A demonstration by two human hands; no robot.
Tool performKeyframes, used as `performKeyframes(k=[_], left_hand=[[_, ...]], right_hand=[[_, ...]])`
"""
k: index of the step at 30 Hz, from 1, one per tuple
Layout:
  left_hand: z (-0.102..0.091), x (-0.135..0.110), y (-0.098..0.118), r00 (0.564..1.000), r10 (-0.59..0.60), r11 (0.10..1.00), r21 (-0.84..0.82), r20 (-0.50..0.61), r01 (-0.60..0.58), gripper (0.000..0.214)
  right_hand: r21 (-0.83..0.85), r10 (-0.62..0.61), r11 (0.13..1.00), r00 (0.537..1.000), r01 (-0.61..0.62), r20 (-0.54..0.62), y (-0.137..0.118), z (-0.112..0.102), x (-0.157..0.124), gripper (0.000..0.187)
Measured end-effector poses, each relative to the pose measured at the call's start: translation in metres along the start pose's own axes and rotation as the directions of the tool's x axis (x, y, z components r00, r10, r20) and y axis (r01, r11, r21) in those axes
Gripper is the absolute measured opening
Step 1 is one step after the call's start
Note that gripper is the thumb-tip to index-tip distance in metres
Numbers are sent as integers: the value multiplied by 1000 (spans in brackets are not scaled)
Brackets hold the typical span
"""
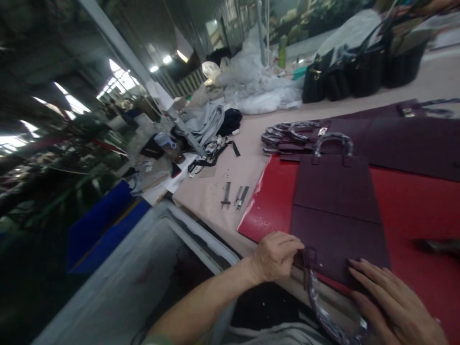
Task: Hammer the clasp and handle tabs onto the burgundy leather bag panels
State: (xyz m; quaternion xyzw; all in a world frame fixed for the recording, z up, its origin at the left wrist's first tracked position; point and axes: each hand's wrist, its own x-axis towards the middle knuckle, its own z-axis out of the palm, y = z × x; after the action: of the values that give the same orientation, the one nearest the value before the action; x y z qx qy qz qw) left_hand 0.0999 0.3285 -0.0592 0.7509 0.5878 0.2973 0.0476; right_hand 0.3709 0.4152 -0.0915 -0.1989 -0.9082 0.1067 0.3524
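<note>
A dark purple leather bag panel lies flat on a red sheet in front of me. One plastic-wrapped handle is attached at its far end, and a second wrapped handle hangs over the near table edge. My left hand is closed in a pinch at the panel's near left corner, beside the base of the near handle; its fingertips partly hide what they grip. Palm down, my right hand rests with its fingers stretched out on the panel's near right part.
More purple panels with wrapped handles lie behind. Left of the red sheet are small metal tools. Black bags and clear plastic wrapping stand farther back. A grey bin stands at the table's left side.
</note>
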Motion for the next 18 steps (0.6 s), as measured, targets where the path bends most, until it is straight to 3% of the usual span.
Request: performKeyframes(k=[2,3,4,6,8,9,12,15,18], left_hand=[[-13,4,-15,977,-185,981,35,-104,190,23],[-24,5,-26,940,-308,944,72,-145,321,21],[-35,7,-38,882,-436,881,115,-178,459,20],[-62,11,-67,720,-654,693,198,-231,693,21],[-86,14,-95,601,-751,552,237,-275,799,24],[-95,17,-107,565,-774,511,246,-284,823,24],[-108,25,-126,549,-802,488,273,-234,829,22],[-100,37,-124,567,-817,520,294,-104,802,21],[-89,50,-120,519,-855,494,312,1,812,30]], right_hand=[[-11,-22,1000,1000,22,-16,5,4,1,46],[-16,-25,1000,999,24,-21,6,4,1,44],[-23,-23,999,1000,22,-20,6,4,1,42],[-48,-21,999,1000,20,-20,5,5,1,37],[-76,-26,997,1000,24,-17,5,6,1,34],[-85,-32,996,999,31,-14,4,6,2,33],[-92,-37,995,999,37,-3,3,7,6,31],[-90,11,996,1000,-11,0,-4,4,12,29],[-74,74,995,997,-72,30,-15,-2,17,27]])
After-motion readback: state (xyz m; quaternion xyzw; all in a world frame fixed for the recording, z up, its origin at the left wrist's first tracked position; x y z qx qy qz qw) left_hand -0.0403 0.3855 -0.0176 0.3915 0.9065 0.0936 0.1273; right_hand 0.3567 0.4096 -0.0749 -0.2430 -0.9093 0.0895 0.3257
